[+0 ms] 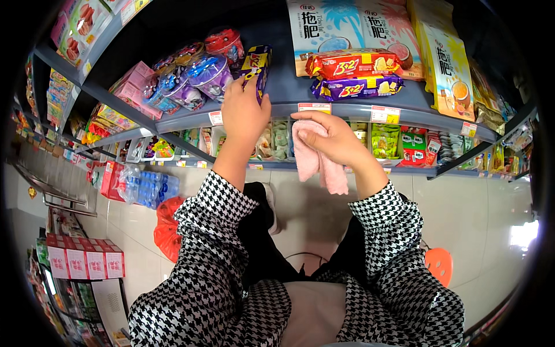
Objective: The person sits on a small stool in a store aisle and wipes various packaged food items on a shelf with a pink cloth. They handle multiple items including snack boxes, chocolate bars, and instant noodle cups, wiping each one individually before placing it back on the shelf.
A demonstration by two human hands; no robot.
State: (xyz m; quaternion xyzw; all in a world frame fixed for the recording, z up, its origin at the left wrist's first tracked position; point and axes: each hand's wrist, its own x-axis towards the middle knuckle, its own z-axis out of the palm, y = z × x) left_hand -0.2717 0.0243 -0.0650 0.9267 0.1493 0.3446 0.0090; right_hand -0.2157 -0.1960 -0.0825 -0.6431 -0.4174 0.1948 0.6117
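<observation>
My left hand (246, 112) is at the shelf's front edge, its fingers and thumb around the near end of a purple biscuit packet (261, 60). That packet stands lengthwise beside several clear-lidded plastic cups of sweets (210, 73). Folded in my right hand (331, 134) is a pink cloth (310, 158), which hangs down in front of the shelf edge. Behind the right hand, a red biscuit packet (353, 63) lies on top of another purple biscuit packet (360, 88). The palm of my left hand is hidden.
Large white snack bags (325, 26) and yellow ones (448, 65) stand on the grey metal shelf (282, 89). Bins of small packets (386, 141) fill the shelf below. On the floor are shrink-wrapped water bottles (151, 186), a red plastic bag (167, 227) and an orange stool (439, 265).
</observation>
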